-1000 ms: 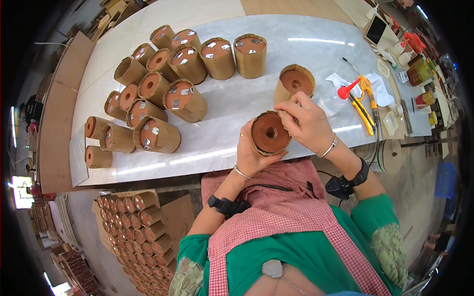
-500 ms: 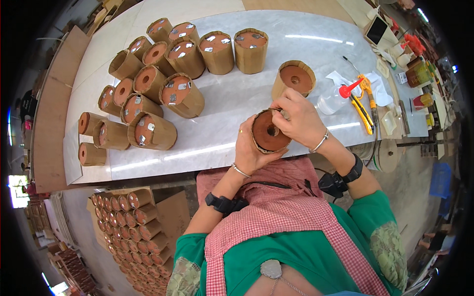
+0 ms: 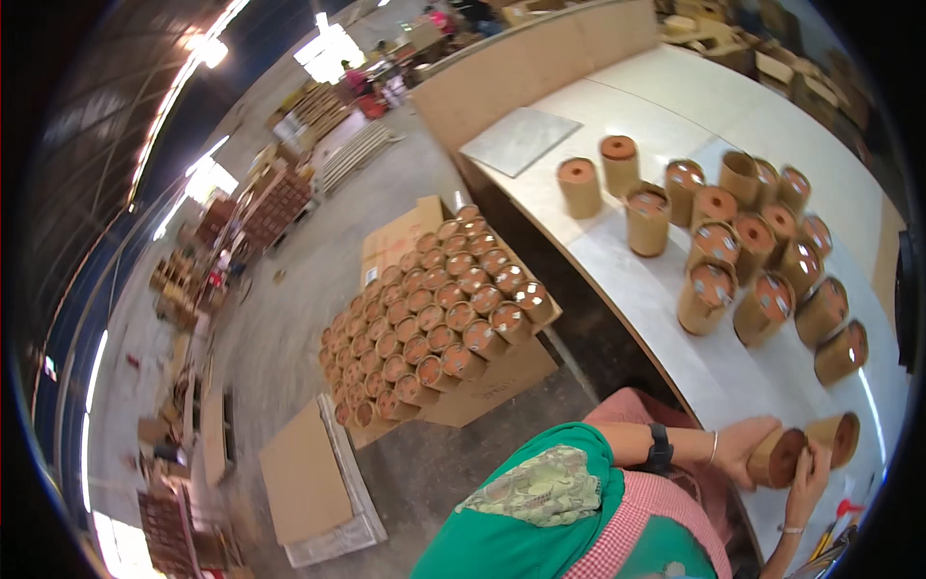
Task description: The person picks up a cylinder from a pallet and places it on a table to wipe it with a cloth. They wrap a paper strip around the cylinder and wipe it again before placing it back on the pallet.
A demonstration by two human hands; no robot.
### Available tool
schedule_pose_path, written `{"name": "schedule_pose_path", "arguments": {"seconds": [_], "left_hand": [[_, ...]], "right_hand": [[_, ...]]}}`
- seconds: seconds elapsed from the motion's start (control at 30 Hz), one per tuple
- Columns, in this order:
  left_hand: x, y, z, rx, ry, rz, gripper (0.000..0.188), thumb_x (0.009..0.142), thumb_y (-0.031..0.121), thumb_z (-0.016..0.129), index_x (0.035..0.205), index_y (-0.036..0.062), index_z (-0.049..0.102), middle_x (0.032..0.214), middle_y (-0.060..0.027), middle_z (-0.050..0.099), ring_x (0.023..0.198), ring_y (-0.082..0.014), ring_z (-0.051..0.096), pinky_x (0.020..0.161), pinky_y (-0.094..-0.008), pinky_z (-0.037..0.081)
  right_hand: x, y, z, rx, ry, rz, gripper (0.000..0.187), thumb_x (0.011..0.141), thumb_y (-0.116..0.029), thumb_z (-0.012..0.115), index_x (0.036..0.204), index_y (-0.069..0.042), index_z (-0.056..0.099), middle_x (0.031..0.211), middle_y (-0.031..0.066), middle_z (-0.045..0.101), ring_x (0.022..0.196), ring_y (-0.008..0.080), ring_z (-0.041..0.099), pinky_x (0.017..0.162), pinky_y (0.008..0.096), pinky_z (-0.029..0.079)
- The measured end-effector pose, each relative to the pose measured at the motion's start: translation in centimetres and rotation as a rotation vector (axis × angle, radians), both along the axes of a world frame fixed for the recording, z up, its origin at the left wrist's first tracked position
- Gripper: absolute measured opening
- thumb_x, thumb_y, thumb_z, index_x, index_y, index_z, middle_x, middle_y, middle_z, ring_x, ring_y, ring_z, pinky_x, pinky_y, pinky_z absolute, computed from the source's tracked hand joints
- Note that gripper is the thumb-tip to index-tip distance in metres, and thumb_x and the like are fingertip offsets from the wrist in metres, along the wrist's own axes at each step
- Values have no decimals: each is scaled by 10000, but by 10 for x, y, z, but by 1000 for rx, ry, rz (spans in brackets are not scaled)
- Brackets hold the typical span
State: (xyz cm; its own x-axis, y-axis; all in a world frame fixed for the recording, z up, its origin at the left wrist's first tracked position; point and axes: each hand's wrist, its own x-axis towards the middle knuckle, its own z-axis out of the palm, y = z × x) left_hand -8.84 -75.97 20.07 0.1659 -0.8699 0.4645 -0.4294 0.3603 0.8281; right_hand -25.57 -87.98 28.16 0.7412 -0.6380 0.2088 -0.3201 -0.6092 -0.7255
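Observation:
Low at the right, my left hand (image 3: 741, 448) is wrapped round the side of a reddish-brown cylinder (image 3: 772, 458) in a brown paper sleeve. On its near rim, my right hand (image 3: 808, 482) has its fingers closed; the blur hides exactly what they pinch. Just behind it stands another paper-wrapped cylinder (image 3: 837, 437), partly covered by the held one. Beside my right wrist is the red nozzle (image 3: 849, 507) of a bottle, with yellow-handled tools (image 3: 823, 540) near it.
Several wrapped cylinders (image 3: 709, 294) stand on the pale worktable (image 3: 617, 246), some topped with shiny pieces. Rows of similar cylinders (image 3: 424, 328) fill a low platform left of the table. Flat cardboard (image 3: 304, 473) lies on the floor, and stacked goods (image 3: 275, 207) stand farther off.
My view has swung far to the left, so the hands and table now appear at the right. The same cylinder stays between my hands.

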Motion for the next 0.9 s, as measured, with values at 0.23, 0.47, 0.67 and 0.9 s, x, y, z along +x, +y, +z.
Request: {"name": "schedule_pose_path", "arguments": {"seconds": [0.23,0.47,0.67,0.9], "left_hand": [[59,40,64,87,-561,106,971,354,387,809,1146,-14,416,1033,-172,466,905,-343,500,777,-417,424],[63,18,111,27,-1606,81,434,765,344,584,1071,36,578,1020,-149,574,1004,-332,532,814,-564,394],[19,-9,96,115,-1722,-164,298,849,289,480,993,92,650,1056,-147,580,1012,-354,532,820,-625,375],[38,3,94,-165,-889,-268,856,481,290,814,1232,68,468,1214,-193,465,1139,-372,456,932,-484,379]], "right_hand": [[4,1,-4,-35,-120,-19,208,922,-73,477,1095,23,542,1001,90,515,937,198,514,835,295,416],[38,32,-12,29,-117,109,230,884,-74,510,1086,32,533,954,120,529,876,221,530,796,303,427],[37,45,-23,53,-6,88,241,806,-87,571,1004,43,525,863,166,552,794,270,543,727,330,440],[19,53,-25,312,-59,23,248,833,-134,591,1019,25,554,954,210,607,885,309,601,774,359,464]]}}
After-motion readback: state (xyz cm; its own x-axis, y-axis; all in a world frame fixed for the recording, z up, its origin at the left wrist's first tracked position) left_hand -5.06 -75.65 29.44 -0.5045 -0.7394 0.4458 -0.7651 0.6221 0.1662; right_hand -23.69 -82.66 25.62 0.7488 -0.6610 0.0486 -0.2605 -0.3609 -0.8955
